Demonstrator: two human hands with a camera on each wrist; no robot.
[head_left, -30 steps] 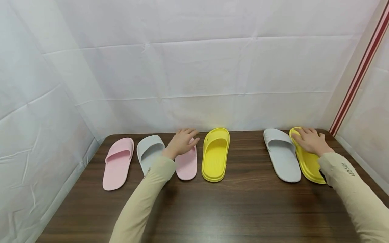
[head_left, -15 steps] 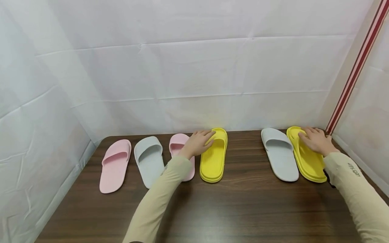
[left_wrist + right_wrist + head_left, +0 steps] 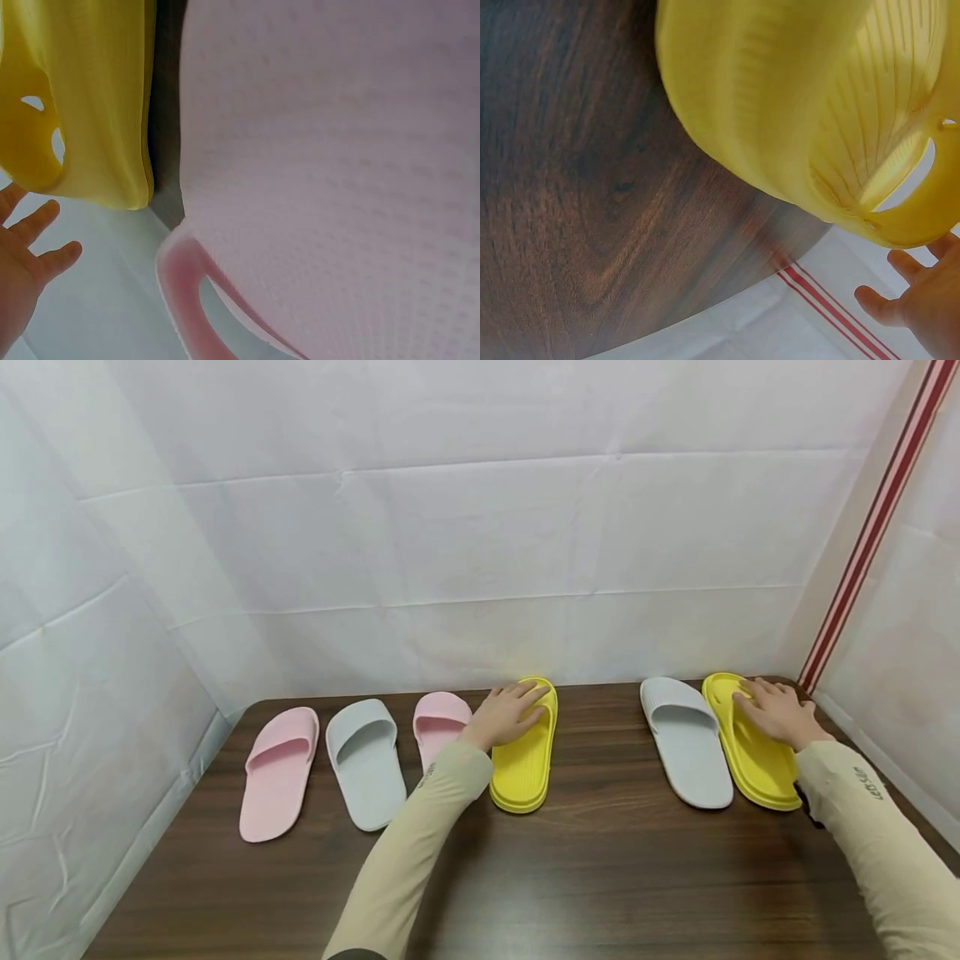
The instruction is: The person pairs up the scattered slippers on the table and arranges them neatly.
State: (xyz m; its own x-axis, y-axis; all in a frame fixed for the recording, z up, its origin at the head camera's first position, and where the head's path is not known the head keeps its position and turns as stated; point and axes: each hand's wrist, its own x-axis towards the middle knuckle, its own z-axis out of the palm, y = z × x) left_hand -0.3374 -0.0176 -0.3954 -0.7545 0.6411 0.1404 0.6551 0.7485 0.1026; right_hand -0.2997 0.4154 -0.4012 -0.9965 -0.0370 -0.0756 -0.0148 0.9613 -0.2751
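Note:
In the head view my left hand (image 3: 508, 715) is over the strap end of the middle yellow slipper (image 3: 521, 774), fingers spread and fairly straight. The left wrist view shows those fingers (image 3: 39, 223) at that slipper's strap end, with a pink slipper (image 3: 322, 172) filling the near side. My right hand (image 3: 780, 713) lies over the strap of the far-right yellow slipper (image 3: 761, 768), its fingers extended and apart. From the right wrist, the same fingers (image 3: 907, 264) show at the edge of the yellow strap. Each hand hides part of the slipper beneath it.
A pink slipper (image 3: 279, 777) and a grey slipper (image 3: 367, 768) lie to the left. Beside the middle yellow one is another pink slipper (image 3: 438, 731), partly behind the left forearm. A second grey slipper (image 3: 690, 752) sits against the right yellow one. White cloth (image 3: 480, 527) rises behind the wooden table (image 3: 600, 877).
My left hand has moved right, from over the pink slipper to the middle yellow one. The right hand has stayed over the right yellow slipper, shifting slightly toward its right side.

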